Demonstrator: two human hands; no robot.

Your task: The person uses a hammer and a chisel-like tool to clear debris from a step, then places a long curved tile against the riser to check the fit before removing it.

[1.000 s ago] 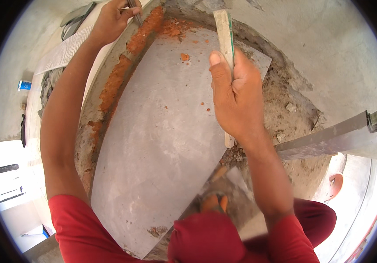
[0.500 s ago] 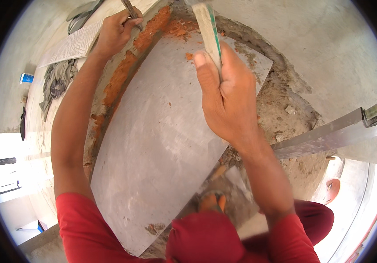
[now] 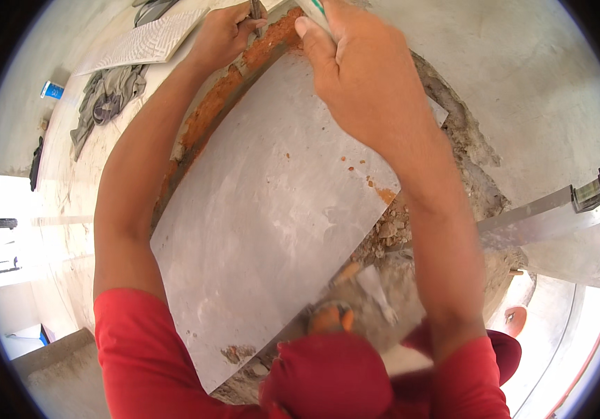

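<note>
My left hand (image 3: 224,36) is closed around a thin metal chisel (image 3: 255,11), whose tip points down at an exposed orange brick edge (image 3: 210,105). To its right my right hand (image 3: 366,73) grips the pale handle of a hammer (image 3: 316,17), striped with green. The hammer's head lies beyond the top of the picture. Beneath both arms a large grey sheet (image 3: 265,202) slants along the broken edge, with orange brick crumbs scattered on it.
A patterned tile (image 3: 143,42) and a crumpled dark cloth (image 3: 109,94) lie at the left, near a blue-and-white cup (image 3: 52,90). Broken rubble (image 3: 469,143) borders the sheet's right side. A long metal straightedge (image 3: 530,222) crosses the right.
My left hand with the chisel has shifted right and up along the brick edge. My right hand and hammer have moved up, the head leaving view. More brick crumbs lie on the sheet.
</note>
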